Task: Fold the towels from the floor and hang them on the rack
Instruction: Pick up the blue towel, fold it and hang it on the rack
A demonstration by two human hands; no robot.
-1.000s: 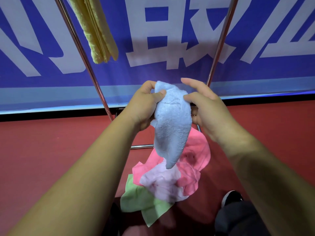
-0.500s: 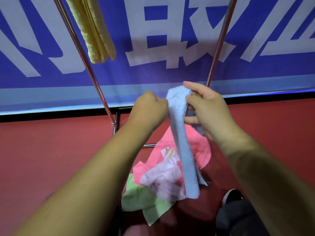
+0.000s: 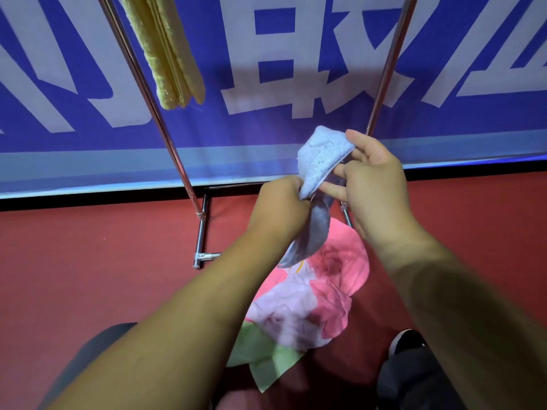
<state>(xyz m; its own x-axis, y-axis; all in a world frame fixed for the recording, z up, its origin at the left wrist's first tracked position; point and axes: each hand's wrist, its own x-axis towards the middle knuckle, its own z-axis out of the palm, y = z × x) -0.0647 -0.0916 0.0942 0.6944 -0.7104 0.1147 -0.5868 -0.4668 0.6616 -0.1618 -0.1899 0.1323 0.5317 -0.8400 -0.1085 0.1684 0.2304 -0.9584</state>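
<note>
Towel [image 3: 321, 156] is being folded midair, fingers of left hand [image 3: 281, 208] and right hand [image 3: 376, 184] pinching it; squaring its edges is probably mattering most.

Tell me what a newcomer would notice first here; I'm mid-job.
Centre frame, the left hand and right hand grip a light blue terry towel in front of the chrome rack. Below them a heap of pink, lilac and green towels lies on the red floor, and a folded yellow towel hangs at top left.
</note>
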